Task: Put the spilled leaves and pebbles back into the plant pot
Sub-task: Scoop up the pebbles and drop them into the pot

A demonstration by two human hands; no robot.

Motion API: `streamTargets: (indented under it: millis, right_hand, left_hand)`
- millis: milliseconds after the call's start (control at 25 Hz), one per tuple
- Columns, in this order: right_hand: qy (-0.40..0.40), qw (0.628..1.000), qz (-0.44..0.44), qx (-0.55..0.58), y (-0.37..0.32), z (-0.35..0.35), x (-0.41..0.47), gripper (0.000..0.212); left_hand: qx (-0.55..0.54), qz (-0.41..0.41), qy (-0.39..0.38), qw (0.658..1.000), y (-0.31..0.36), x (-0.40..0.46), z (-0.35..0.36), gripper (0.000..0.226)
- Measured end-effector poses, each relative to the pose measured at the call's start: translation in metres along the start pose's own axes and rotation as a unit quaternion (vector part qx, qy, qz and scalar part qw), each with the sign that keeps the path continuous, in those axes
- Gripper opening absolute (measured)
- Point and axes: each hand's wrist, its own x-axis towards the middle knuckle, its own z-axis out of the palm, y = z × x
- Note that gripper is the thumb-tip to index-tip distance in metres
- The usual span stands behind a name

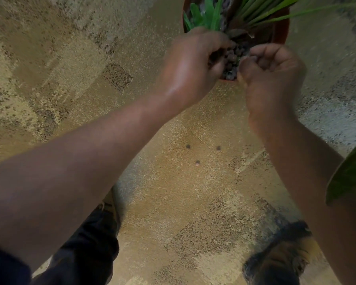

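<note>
terracotta plant pot (pixel 282 27) on the floor (pixel 173 192), left hand (pixel 193 64) over its near rim, fingers curled on pebbles (pixel 231 58), right hand (pixel 271 73) beside, fingers curled, contents unclear, three stray pebbles (pixel 197 163) on floor nearer the person

The pot (pixel 281 30) stands on the floor (pixel 70 79) at the far side, ahead of the person. Plants (pixel 210 15) rise from it and pebbles (pixel 232 58) lie inside near its front rim. Both hands reach over that rim: the left hand (pixel 193 64) at the pot's left front, the right hand (pixel 273 73) just beside it at the right front. Three loose pebbles (pixel 197 163) lie on the floor between the pot and the person's feet. A leaf (pixel 349 171) hangs in at the right edge.
</note>
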Motion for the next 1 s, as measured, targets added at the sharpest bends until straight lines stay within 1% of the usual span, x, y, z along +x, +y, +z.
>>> streamTargets:
  millis: [80, 120, 200, 280, 360, 480, 520, 560, 600, 640, 680, 720, 760, 800, 880, 920, 1000]
  right_hand:
    - [-0.019, 0.999, 0.031, -0.002, 0.002, 0.002, 0.005, 0.015]
    - [-0.028, 0.999, 0.040, -0.004, 0.002, 0.002, 0.006, 0.014]
    - [-0.041, 0.998, 0.051, -0.008, 0.003, 0.002, 0.006, 0.014]
    - [-0.039, 0.998, 0.048, -0.029, 0.004, 0.002, 0.008, 0.020]
    - [-0.010, 0.998, -0.002, -0.066, 0.007, 0.000, 0.005, 0.022]
    - [0.021, 0.983, -0.145, -0.110, 0.023, -0.005, -0.012, 0.016]
    - [0.014, 0.978, -0.157, -0.136, 0.036, -0.008, -0.019, 0.016]
    - [-0.005, 0.976, -0.138, -0.166, 0.052, -0.011, -0.026, 0.016]
    - [-0.034, 0.972, -0.098, -0.210, 0.072, -0.015, -0.033, 0.016]
    - [-0.071, 0.961, -0.045, -0.265, 0.092, -0.020, -0.039, 0.015]
    - [-0.114, 0.942, 0.015, -0.316, 0.112, -0.026, -0.045, 0.018]
    - [-0.160, 0.921, 0.067, -0.350, 0.129, -0.031, -0.051, 0.027]
    - [-0.201, 0.903, 0.096, -0.367, 0.143, -0.034, -0.058, 0.032]
    - [-0.236, 0.891, 0.103, -0.373, 0.152, -0.036, -0.066, 0.032]
    - [-0.292, 0.876, 0.082, -0.376, 0.161, -0.033, -0.080, 0.026]
    - [-0.311, 0.869, 0.071, -0.379, 0.163, -0.029, -0.086, 0.024]
    - [-0.321, 0.862, 0.067, -0.386, 0.162, -0.023, -0.095, 0.024]
  left_hand:
    - [0.033, 0.001, -0.046, 0.998, -0.003, 0.004, 0.004, 0.024]
    - [0.038, -0.001, -0.049, 0.998, -0.004, 0.004, 0.006, 0.024]
    - [0.033, -0.004, -0.026, 0.999, -0.006, 0.003, 0.009, 0.028]
    - [0.014, -0.007, -0.007, 1.000, -0.012, 0.003, 0.013, 0.034]
    - [-0.023, 0.004, 0.012, 1.000, -0.017, 0.001, 0.015, 0.033]
    - [-0.023, 0.095, 0.079, 0.992, -0.026, -0.022, 0.025, 0.020]
    - [-0.011, 0.111, 0.070, 0.991, -0.032, -0.037, 0.032, 0.018]
    - [0.001, 0.100, 0.021, 0.995, -0.039, -0.055, 0.041, 0.019]
    - [0.014, 0.063, -0.054, 0.996, -0.047, -0.075, 0.050, 0.025]
    - [0.026, 0.015, -0.140, 0.990, -0.055, -0.094, 0.058, 0.032]
    - [0.034, -0.028, -0.217, 0.975, -0.062, -0.112, 0.067, 0.036]
    - [0.035, -0.058, -0.271, 0.960, -0.067, -0.126, 0.075, 0.038]
    - [0.038, -0.076, -0.304, 0.949, -0.069, -0.136, 0.083, 0.039]
    - [0.044, -0.083, -0.320, 0.943, -0.069, -0.142, 0.089, 0.039]
    - [0.066, -0.082, -0.319, 0.942, -0.067, -0.146, 0.098, 0.042]
    - [0.076, -0.081, -0.314, 0.943, -0.066, -0.147, 0.101, 0.043]
    - [0.090, -0.080, -0.318, 0.940, -0.063, -0.145, 0.104, 0.041]
